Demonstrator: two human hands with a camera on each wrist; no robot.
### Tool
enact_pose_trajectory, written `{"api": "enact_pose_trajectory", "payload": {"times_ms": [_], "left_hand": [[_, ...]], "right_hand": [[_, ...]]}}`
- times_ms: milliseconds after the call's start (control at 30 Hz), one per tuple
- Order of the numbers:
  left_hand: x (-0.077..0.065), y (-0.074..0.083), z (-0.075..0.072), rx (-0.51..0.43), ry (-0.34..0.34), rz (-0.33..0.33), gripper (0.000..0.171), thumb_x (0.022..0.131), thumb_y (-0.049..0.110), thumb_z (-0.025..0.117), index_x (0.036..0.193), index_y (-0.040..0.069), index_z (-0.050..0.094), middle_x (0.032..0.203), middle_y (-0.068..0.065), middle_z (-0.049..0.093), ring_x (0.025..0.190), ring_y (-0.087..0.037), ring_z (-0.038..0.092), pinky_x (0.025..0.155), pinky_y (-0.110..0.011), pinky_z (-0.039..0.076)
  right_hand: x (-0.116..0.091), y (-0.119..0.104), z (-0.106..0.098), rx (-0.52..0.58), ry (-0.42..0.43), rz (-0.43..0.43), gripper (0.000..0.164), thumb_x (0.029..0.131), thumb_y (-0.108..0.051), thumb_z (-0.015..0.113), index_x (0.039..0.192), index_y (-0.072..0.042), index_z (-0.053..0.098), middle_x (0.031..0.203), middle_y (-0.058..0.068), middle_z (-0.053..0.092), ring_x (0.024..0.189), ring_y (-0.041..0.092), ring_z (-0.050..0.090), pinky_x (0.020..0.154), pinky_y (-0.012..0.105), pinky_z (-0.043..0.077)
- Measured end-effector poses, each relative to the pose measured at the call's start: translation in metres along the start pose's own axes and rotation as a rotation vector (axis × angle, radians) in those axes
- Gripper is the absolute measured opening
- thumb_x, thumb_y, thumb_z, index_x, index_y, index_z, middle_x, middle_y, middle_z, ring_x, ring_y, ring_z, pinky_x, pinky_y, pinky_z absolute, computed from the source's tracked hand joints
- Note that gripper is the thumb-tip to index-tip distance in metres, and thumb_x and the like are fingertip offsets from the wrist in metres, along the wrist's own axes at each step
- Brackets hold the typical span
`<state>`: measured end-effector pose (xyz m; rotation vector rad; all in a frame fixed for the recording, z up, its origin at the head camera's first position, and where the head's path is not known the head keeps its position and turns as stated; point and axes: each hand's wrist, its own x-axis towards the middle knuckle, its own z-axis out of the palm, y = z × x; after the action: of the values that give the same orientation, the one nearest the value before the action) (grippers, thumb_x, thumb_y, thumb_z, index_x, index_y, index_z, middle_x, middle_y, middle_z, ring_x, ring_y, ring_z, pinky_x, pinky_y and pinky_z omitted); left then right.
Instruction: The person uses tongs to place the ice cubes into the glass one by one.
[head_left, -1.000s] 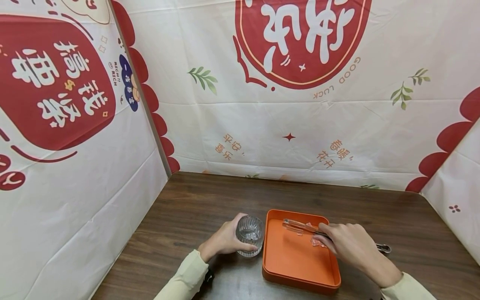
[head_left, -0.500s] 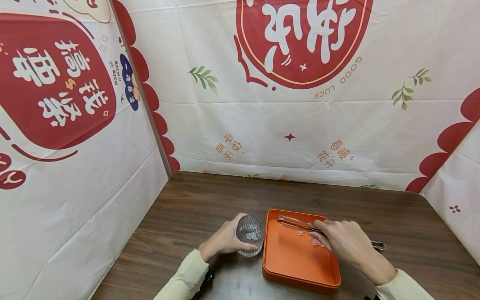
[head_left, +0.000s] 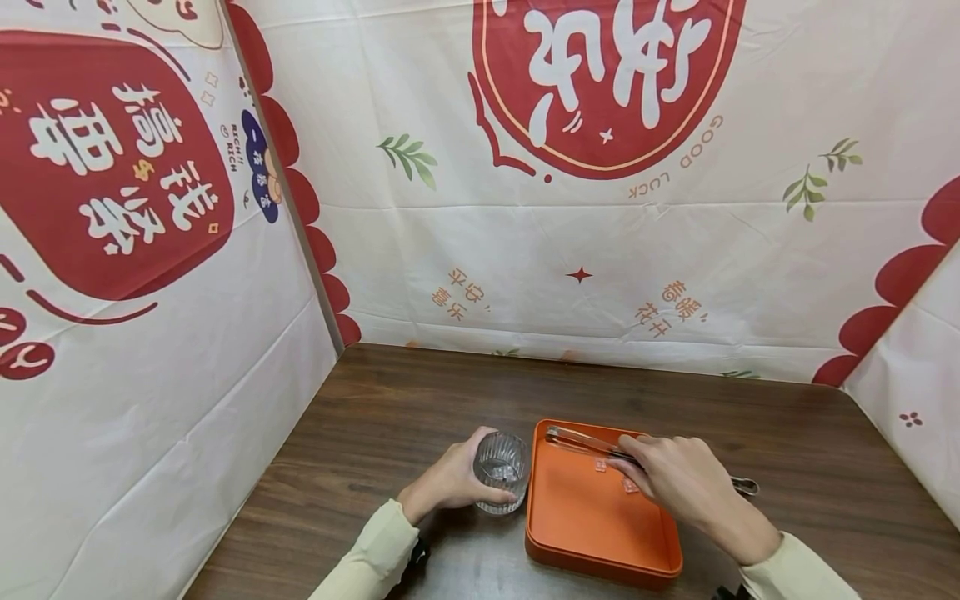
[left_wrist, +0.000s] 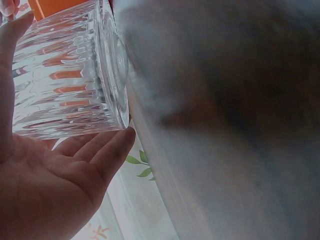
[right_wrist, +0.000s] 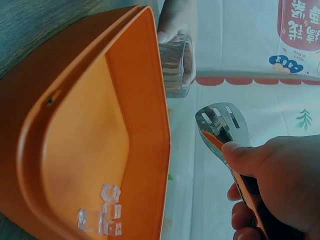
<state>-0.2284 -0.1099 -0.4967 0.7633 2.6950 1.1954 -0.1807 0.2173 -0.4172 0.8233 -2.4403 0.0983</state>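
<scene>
A ribbed clear glass stands on the table at the orange tray's left side, held by my left hand with thumb and fingers on opposite sides of it. Something clear shows at its bottom. My right hand grips metal tongs above the tray, their slotted head towards the tray's far left corner. Whether the tongs hold anything cannot be told. Several clear cubes lie on the tray floor, seen in the right wrist view; my right hand partly covers that area in the head view.
The dark wood table ends at a white printed cloth at the back. Another cloth wall rises along the left side. The tray's raised rim stands between the glass and the table's right part.
My right hand and the tongs have moved left across the tray, towards the glass. More of the clear cubes now shows beside the hand. The left hand and glass have stayed in place.
</scene>
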Motion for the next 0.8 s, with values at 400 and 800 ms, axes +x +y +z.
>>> {"api": "enact_pose_trajectory", "payload": {"times_ms": [400, 800], "left_hand": [[0.0, -0.001, 0.002, 0.011, 0.005, 0.008, 0.085, 0.065, 0.048, 0.091, 0.133, 0.021, 0.046, 0.109, -0.003, 0.068, 0.096, -0.014, 0.065, 0.084, -0.029, 0.052], [0.0, -0.001, 0.001, 0.009, 0.005, 0.008, 0.085, 0.065, 0.048, 0.091, 0.133, 0.022, 0.046, 0.109, -0.003, 0.069, 0.096, -0.012, 0.065, 0.084, -0.028, 0.052]], "right_hand": [[0.011, -0.007, 0.001, 0.007, 0.056, -0.037, 0.034, 0.08, -0.037, 0.078, 0.07, -0.027, 0.047, 0.054, -0.025, 0.028, 0.041, -0.003, 0.031, 0.04, 0.021, 0.022], [0.022, -0.017, 0.001, 0.028, 0.051, -0.062, 0.034, 0.086, -0.039, 0.074, 0.07, -0.026, 0.047, 0.055, -0.021, 0.032, 0.044, -0.002, 0.029, 0.041, 0.02, 0.019]]}}
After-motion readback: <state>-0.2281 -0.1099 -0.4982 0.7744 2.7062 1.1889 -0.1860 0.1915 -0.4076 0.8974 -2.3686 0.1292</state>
